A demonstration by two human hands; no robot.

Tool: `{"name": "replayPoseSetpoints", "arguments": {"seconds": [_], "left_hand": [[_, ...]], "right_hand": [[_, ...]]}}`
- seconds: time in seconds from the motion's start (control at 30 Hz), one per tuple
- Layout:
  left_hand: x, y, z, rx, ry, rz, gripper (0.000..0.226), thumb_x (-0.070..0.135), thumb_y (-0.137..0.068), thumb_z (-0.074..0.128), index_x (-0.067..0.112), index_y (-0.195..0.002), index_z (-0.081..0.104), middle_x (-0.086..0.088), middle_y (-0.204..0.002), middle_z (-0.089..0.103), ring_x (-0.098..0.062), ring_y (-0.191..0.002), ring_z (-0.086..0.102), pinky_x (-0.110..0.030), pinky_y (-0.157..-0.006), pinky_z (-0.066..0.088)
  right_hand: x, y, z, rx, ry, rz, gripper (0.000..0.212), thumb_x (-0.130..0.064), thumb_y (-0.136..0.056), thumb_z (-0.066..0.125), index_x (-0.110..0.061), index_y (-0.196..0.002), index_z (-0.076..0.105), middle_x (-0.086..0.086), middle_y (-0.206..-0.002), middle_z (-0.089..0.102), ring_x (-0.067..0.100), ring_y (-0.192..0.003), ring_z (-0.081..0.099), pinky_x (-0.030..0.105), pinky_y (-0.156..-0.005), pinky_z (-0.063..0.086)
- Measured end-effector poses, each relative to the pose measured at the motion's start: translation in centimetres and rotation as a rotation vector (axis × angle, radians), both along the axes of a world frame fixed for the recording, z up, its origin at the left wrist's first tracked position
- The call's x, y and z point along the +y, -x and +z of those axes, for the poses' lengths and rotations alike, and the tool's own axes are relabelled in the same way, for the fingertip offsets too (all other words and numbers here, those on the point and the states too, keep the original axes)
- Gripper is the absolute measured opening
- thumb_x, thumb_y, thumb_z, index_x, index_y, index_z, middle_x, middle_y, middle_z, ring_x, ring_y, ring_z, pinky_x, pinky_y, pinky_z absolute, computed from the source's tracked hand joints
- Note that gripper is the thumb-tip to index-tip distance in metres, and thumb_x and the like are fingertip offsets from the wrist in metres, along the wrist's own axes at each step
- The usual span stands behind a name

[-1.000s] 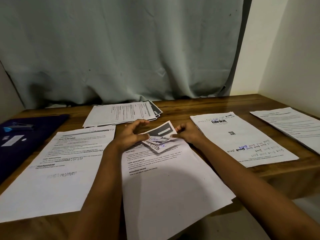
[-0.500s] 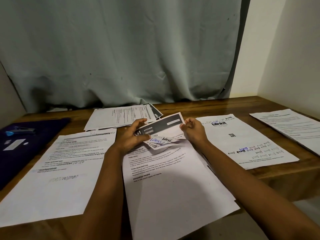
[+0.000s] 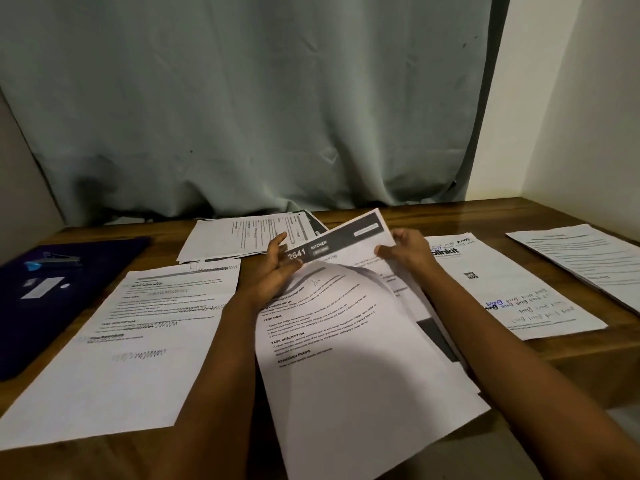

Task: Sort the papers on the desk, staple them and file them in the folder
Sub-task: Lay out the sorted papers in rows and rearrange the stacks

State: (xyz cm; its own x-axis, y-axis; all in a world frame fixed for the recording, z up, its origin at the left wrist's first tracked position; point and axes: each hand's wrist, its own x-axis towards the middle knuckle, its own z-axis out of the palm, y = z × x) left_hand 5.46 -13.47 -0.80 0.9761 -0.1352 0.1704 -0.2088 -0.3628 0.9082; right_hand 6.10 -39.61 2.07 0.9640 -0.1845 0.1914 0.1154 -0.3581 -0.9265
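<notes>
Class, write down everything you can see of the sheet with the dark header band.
The sheet is thin white paper with a dark grey band across its top, printed in white with 2641 and KITCHEN. It is raised off the desk, tilted, band end farthest away. The left hand grips its left end and the right hand pinches its right edge. A printed page covers its lower part.

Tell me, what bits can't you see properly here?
All in the head view:
- KITCHEN sheet: its number's start is covered by the left hand; its lower part hides behind the curled front sheet.
- Rightmost sheet: cut off by the frame edge.
- Stapler on the folder: dim and blurred.
- Left sheet print: too small and smeared.
</notes>
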Motion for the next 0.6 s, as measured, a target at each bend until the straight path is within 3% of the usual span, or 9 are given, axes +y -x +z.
{"name": "replayPoseSetpoints", "arguments": {"seconds": [0.07, 0.13, 0.23, 0.3, 0.37, 0.43, 0.53, 0.6], "left_hand": [[-0.2, -0.2, 0.0, 0.004, -0.061, 0.040, 0.057, 0.041, -0.096, 0.050, 0.038, -0.146, 0.023, 0.006, -0.136, 0.051, -0.021, -0.128, 0.043, -0.040, -0.108, 0.033], [-0.1, -0.3, -0.3, -0.035, -0.108, 0.115, 0.044, 0.049, -0.095, 0.047, 0.041, -0.137, 0.038, 0.008, -0.130, 0.052, -0.019, -0.128, 0.042, -0.037, -0.108, 0.033], [0.3, -0.9, -1.0, -0.130, -0.159, 0.210, 0.028, 0.056, -0.089, 0.043, 0.044, -0.107, 0.060, 0.005, -0.136, 0.053, -0.020, -0.129, 0.044, -0.044, -0.110, 0.036], [0.3, -1.1, -1.4, -0.142, -0.178, 0.212, 0.047, 0.064, -0.083, 0.039, 0.038, -0.116, 0.059, 0.005, -0.135, 0.054, -0.020, -0.127, 0.047, -0.046, -0.108, 0.038], [0.1, -1.1, -1.4, -0.132, -0.194, 0.233, 0.070, 0.072, -0.079, 0.035, 0.036, -0.138, 0.044, 0.007, -0.146, 0.043, -0.019, -0.136, 0.037, -0.048, -0.113, 0.032], [0.0, -1.0, -1.4, -0.106, -0.184, 0.254, 0.084, 0.081, -0.074, 0.029, 0.035, -0.144, 0.034, 0.007, -0.152, 0.034, -0.019, -0.141, 0.029, -0.048, -0.115, 0.026], [-0.1, -0.8, -1.1, -0.054, -0.102, 0.298, 0.105, 0.097, -0.057, 0.022, 0.035, -0.137, 0.047, 0.007, -0.151, 0.037, -0.020, -0.141, 0.031, -0.048, -0.115, 0.026], [-0.4, -0.2, -0.5, -0.016, -0.056, 0.285, 0.085, 0.092, -0.067, 0.025, 0.037, -0.119, 0.063, 0.005, -0.146, 0.044, -0.021, -0.137, 0.037, -0.047, -0.115, 0.027]], "right_hand": [[-0.9, -0.4, 1.5, -0.092, 0.033, -0.056, 0.027, -0.009, -0.084, 0.068, -0.005, -0.110, 0.061, 0.011, -0.115, 0.066, 0.026, -0.100, 0.065, 0.035, -0.082, 0.054], [-1.9, -0.7, 3.2, -0.179, 0.042, -0.109, 0.029, -0.009, -0.085, 0.067, -0.005, -0.113, 0.060, 0.011, -0.115, 0.066, 0.027, -0.099, 0.065, 0.040, -0.087, 0.054], [-3.6, -0.7, 5.9, -0.331, 0.007, -0.162, 0.030, -0.010, -0.087, 0.065, -0.003, -0.116, 0.059, 0.010, -0.113, 0.066, 0.023, -0.097, 0.065, 0.029, -0.080, 0.055], [-4.6, -0.2, 7.6, -0.436, -0.027, -0.200, 0.030, -0.015, -0.088, 0.063, -0.003, -0.115, 0.059, 0.007, -0.111, 0.066, 0.019, -0.093, 0.065, 0.022, -0.075, 0.054], [-5.5, 0.6, 9.3, -0.536, -0.043, -0.242, 0.026, -0.021, -0.090, 0.061, -0.006, -0.112, 0.058, 0.005, -0.110, 0.067, 0.017, -0.092, 0.066, 0.025, -0.077, 0.056], [-6.4, 1.4, 11.0, -0.627, -0.069, -0.258, 0.021, -0.024, -0.091, 0.057, -0.011, -0.108, 0.057, 0.005, -0.108, 0.067, 0.013, -0.090, 0.067, 0.024, -0.077, 0.056], [-7.9, 2.5, 13.6, -0.703, -0.108, -0.293, 0.017, -0.025, -0.089, 0.056, -0.016, -0.103, 0.057, 0.003, -0.106, 0.067, 0.012, -0.090, 0.067, 0.030, -0.081, 0.057], [-8.9, 3.0, 15.0, -0.684, -0.153, -0.269, 0.022, -0.024, -0.089, 0.057, -0.013, -0.107, 0.058, 0.003, -0.107, 0.068, 0.012, -0.091, 0.069, 0.032, -0.080, 0.058]]}}
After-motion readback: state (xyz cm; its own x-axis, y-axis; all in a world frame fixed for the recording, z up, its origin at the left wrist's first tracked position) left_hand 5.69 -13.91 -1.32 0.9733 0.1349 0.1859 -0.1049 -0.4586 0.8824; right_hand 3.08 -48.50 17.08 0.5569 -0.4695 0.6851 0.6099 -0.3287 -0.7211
